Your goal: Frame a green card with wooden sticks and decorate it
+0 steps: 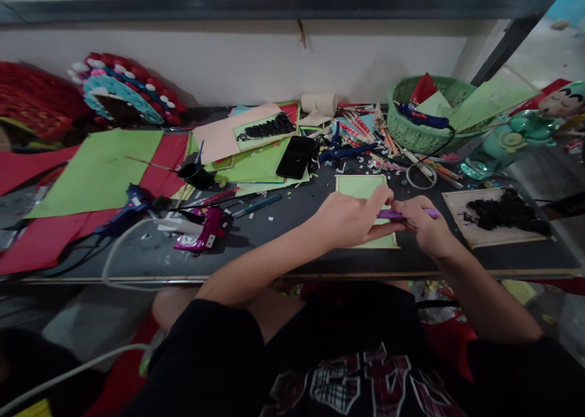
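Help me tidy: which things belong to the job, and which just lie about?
Seemingly in use:
purple pen-like thing, held by left hand and right hand
green panel beneath

Likely lying about:
black phone
green basket
black cup

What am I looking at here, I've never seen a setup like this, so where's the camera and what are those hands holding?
There's no machine here: one person works with two bare hands. The single picture comes from a camera worn on that person's head, looking forward and down, so you see their own arms and shirt.

The left hand and right hand meet around a slim purple stick, perhaps a pen. Below them, a pale green panel lies on the dark table.

Further back are a black phone and a green basket. To the right lies another panel bearing black clumps.
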A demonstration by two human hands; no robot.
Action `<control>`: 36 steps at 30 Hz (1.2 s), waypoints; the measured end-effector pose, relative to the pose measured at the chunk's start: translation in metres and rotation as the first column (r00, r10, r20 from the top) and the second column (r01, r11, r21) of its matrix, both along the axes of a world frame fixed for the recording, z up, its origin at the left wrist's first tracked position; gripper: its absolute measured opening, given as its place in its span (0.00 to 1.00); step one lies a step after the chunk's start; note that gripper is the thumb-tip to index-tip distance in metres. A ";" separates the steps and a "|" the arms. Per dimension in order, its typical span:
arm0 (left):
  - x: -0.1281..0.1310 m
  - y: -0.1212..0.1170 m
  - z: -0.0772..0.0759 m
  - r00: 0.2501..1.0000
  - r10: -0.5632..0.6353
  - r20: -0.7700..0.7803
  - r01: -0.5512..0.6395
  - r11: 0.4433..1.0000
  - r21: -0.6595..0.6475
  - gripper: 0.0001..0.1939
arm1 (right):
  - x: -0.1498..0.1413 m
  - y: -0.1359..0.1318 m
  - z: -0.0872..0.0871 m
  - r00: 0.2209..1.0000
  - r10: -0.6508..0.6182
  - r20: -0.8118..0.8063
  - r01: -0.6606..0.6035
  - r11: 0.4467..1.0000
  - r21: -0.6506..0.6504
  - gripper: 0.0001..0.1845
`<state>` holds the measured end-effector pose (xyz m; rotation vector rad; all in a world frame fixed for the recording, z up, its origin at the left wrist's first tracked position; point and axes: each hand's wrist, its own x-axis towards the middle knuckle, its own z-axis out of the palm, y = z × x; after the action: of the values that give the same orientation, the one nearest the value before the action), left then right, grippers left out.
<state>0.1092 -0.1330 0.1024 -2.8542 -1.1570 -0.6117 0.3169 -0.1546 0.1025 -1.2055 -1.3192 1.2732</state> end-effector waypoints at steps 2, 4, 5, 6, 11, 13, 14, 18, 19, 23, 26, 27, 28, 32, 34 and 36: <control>-0.028 0.016 -0.004 0.981 0.185 0.062 -0.185 0.983 -0.004 0.30 | 0.022 0.004 0.008 0.968 -0.190 -0.165 0.198 0.979 0.036 0.35; -0.055 0.043 -0.015 0.940 0.324 0.110 -0.318 0.946 -0.066 0.26 | 0.042 0.011 0.010 0.913 -0.331 -0.237 0.367 0.922 0.127 0.36; -0.065 0.058 -0.024 0.938 0.331 0.100 -0.322 0.942 -0.098 0.25 | 0.048 0.016 0.007 0.912 -0.349 -0.215 0.383 0.913 0.140 0.35; -0.071 0.071 -0.034 0.956 0.286 0.061 -0.276 0.952 -0.132 0.25 | 0.049 0.021 0.002 0.918 -0.353 -0.183 0.375 0.921 0.103 0.32; -0.046 0.098 -0.085 0.963 0.014 -0.271 -0.086 0.963 -0.256 0.27 | 0.026 0.065 -0.040 0.973 -0.194 -0.127 0.177 0.974 -0.139 0.19; -0.033 0.090 -0.098 0.945 -0.014 -0.326 -0.061 0.974 -0.217 0.27 | 0.020 0.087 -0.056 0.981 -0.172 -0.092 0.156 0.975 -0.158 0.19; -0.028 0.084 -0.102 0.937 -0.037 -0.347 -0.040 0.976 -0.214 0.27 | 0.019 0.097 -0.063 0.985 -0.158 -0.067 0.145 0.975 -0.167 0.18; -0.024 0.062 -0.106 0.927 -0.104 -0.360 0.041 0.983 -0.179 0.30 | 0.014 0.121 -0.085 0.988 -0.152 0.011 0.152 0.979 -0.135 0.24; -0.024 0.059 -0.106 0.927 -0.133 -0.350 0.081 0.984 -0.160 0.31 | 0.012 0.124 -0.089 0.988 -0.152 0.034 0.155 0.981 -0.121 0.25; -0.018 0.060 -0.101 0.941 -0.196 -0.276 0.176 0.980 -0.093 0.32 | -0.002 0.131 -0.106 0.984 -0.118 0.130 0.120 0.993 -0.009 0.29; -0.010 0.075 -0.098 0.987 0.101 -0.127 -0.109 0.993 -0.050 0.27 | -0.010 0.131 -0.112 0.976 -0.132 0.171 0.121 0.990 0.077 0.27; -0.007 0.081 -0.098 0.971 0.232 -0.057 -0.235 0.971 -0.051 0.24 | -0.011 0.130 -0.112 0.973 -0.150 0.174 0.135 0.986 0.097 0.26; -0.006 0.087 -0.099 0.940 0.340 0.003 -0.339 0.938 -0.066 0.21 | -0.013 0.129 -0.112 0.970 -0.168 0.173 0.149 0.982 0.120 0.26; -0.006 0.096 -0.110 0.900 0.436 0.021 -0.427 0.890 -0.162 0.16 | -0.015 0.127 -0.110 0.956 -0.203 0.214 0.137 0.948 0.287 0.21; -0.009 0.094 -0.117 0.915 0.403 -0.019 -0.400 0.897 -0.187 0.16 | -0.015 0.128 -0.110 0.943 -0.218 0.251 0.132 0.938 0.320 0.20; -0.011 0.093 -0.121 0.919 0.393 -0.027 -0.390 0.900 -0.193 0.17 | -0.015 0.129 -0.110 0.932 -0.234 0.275 0.149 0.943 0.297 0.22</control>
<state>0.0984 -0.0403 -0.0183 -2.6340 -1.8221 -0.5175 0.3020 -0.0252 -0.0079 -1.3339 -1.4991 0.7535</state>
